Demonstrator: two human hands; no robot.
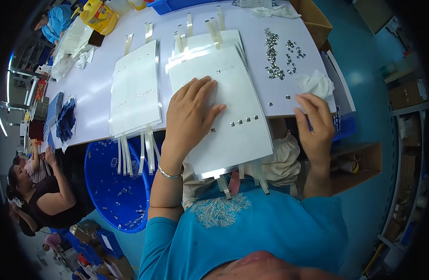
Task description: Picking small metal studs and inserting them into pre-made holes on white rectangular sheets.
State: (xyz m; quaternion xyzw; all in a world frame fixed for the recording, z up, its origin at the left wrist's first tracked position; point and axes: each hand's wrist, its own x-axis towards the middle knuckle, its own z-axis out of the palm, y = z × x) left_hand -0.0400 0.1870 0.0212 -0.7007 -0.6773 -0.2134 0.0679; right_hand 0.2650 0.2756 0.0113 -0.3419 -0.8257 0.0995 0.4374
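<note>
Teal fabric, a shirt printed with a pale branching tree, is seen nearest the camera. Beyond it, a stack of white sheets is laid partly on the desk, its lower end projected past the near edge; pale ribbon-like strips are seen hanging from that end. The stack is touched by the left hand, laid palm down with the thumb set apart (a silver bangle is worn on that wrist); nothing is seen clasped in its grip. On the top sheet, a row of four small metal pieces is set to the right of that hand. The right hand is held at the desk's near edge, just below a crumpled white cloth; its grip is parted, with a gap shown between thumb and fingers. Near its fingertips, two loose pieces are placed, and farther back a larger scatter is spread. To the left, a second stack is laid.
</note>
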